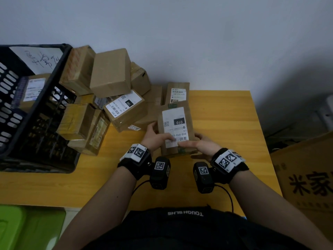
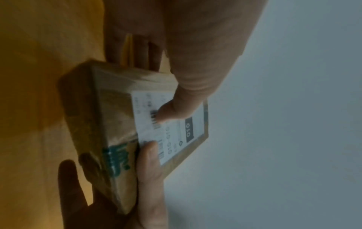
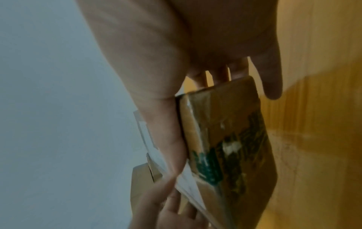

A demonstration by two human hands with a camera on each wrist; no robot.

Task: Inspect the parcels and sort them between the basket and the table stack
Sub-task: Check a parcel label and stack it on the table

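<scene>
Both hands grip one brown parcel (image 1: 177,130), its white label reading 010. Left hand (image 1: 155,137) and right hand (image 1: 201,144) clamp it, thumbs on the label.

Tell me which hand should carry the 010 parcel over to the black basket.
Left, probably. Both hands grip the 010 parcel, but the left hand is on the side of the black basket; the right hand would have to cross over.

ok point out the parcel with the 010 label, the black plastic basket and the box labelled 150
brown cardboard parcel with 010 label (image 1: 177,123), head view, on its white label
black plastic basket (image 1: 38,103), head view, right rim
brown cardboard box labelled 150 (image 1: 124,104), head view, on its label
</scene>
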